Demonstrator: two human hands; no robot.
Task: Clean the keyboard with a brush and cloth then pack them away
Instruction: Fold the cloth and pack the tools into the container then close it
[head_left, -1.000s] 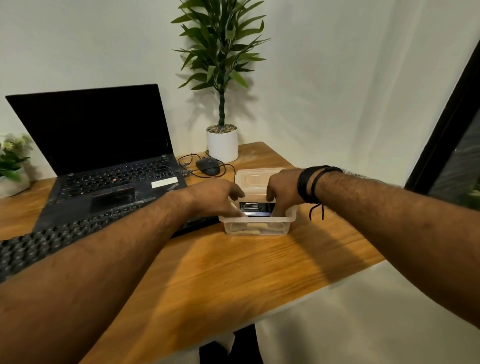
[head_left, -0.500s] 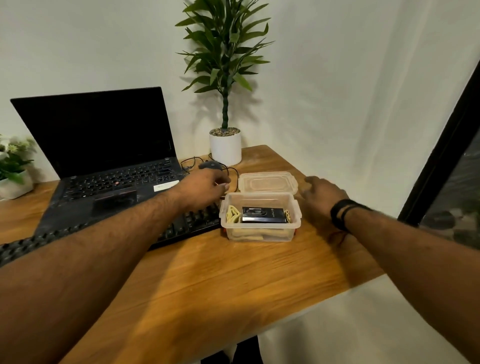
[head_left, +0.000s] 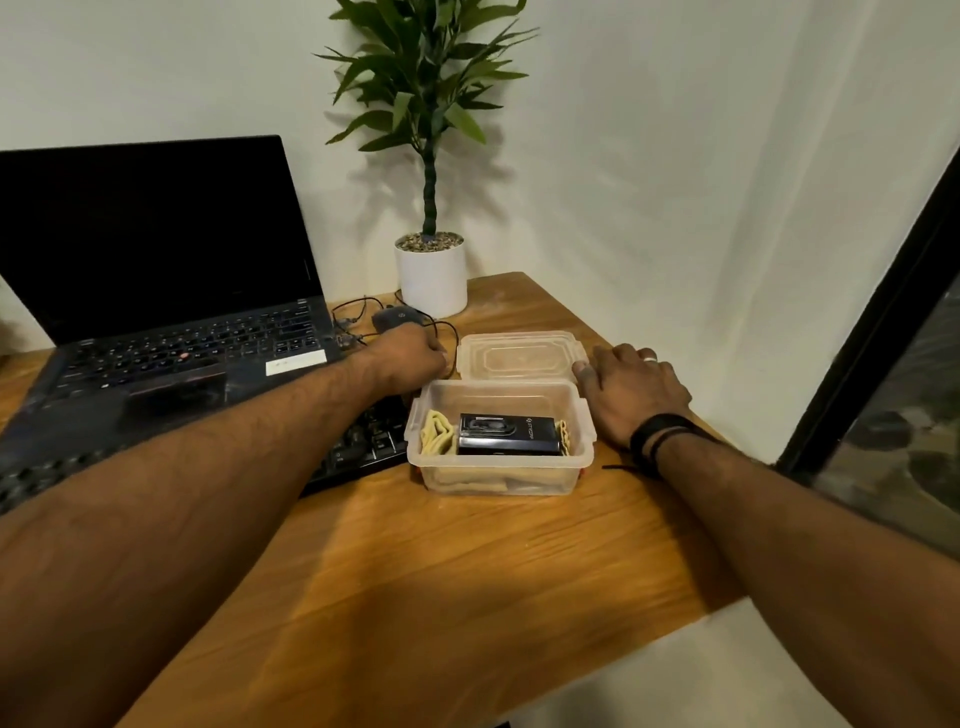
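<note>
I see my left hand (head_left: 410, 356) curled beside the lid (head_left: 519, 357) – grip unclear; right hand (head_left: 631, 395) flat, thumb touching it. The open tub (head_left: 498, 470) holds a yellow cloth (head_left: 435, 439) and black box (head_left: 509, 436) – keyboard (head_left: 363, 447) alongside

An open laptop (head_left: 156, 291) with a dark screen sits at the far left of the wooden desk (head_left: 415, 571). Just right of it lies a black mouse (head_left: 397, 317), its cable (head_left: 353, 312) looped loosely beside it; where the cable ends is hard to tell. Behind the mouse, against the pale wall (head_left: 675, 156), a leafy plant (head_left: 426, 78) stands upright in a white pot (head_left: 432, 283) topped with pebbles. A dark window frame (head_left: 872, 322) runs down the right edge.
</note>
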